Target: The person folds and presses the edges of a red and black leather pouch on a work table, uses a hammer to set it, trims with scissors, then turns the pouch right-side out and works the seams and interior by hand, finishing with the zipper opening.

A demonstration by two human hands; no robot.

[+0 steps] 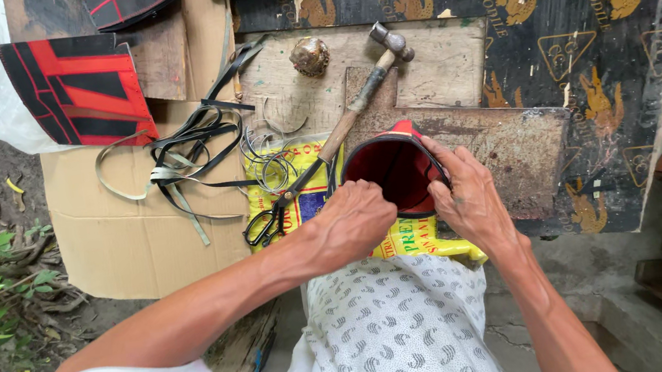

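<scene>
Both my hands hold a red, cup-shaped piece with a black trimmed rim (396,169), its opening facing up toward me. My left hand (353,220) pinches the near left part of the rim with fingers curled. My right hand (469,196) wraps around the right side of the rim. The piece rests over a yellow printed bag (418,238) on a wooden board (506,135). Black-handled scissors (269,217) lie just left of my left hand, and a hammer (362,92) lies above them, its head pointing to the upper right.
A tangle of black and pale straps (184,156) and a coil of thin cord (267,160) lie on cardboard (132,240) at left. A red and black panel (79,89) lies at upper left. A rusty round lump (309,55) sits near the hammer head. Soil and leaves border the left.
</scene>
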